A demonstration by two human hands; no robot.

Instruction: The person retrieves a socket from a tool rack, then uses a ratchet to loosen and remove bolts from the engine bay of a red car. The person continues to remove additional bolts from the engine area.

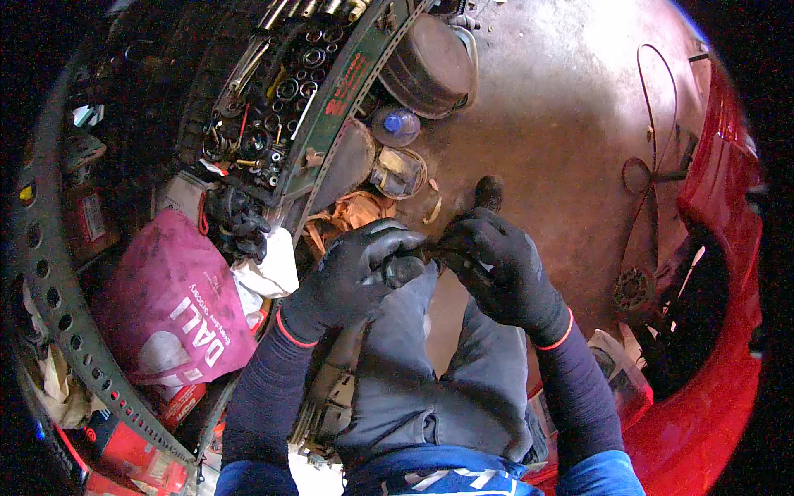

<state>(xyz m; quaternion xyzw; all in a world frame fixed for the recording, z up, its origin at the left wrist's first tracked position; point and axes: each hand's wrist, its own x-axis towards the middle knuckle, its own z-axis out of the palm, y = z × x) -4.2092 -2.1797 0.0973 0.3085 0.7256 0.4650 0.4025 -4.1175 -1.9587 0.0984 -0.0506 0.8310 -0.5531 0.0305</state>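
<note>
Black gloves with orange-red cuffs cover both my hands, which meet in front of my knees. My left hand (356,269) is closed, its fingers curled toward the thumb. Close by on the right, my right hand (504,264) is closed too, fingertips pinched together. A small dark piece (432,249) shows between the two hands, but the gloves cover most of it and I cannot tell its kind. Below them are my grey trousers (393,364), and a dark shoe (489,193) shows beyond my right hand.
On the left, a green metal rack (331,107) holds wrenches and sockets (289,88). A pink bag (178,281) sits nearer. Beside the rack stand a blue-capped bottle (397,126) and an orange plastic bag (364,209). Red car bodywork (711,405) curves along the right; a cable (653,132) lies on the floor.
</note>
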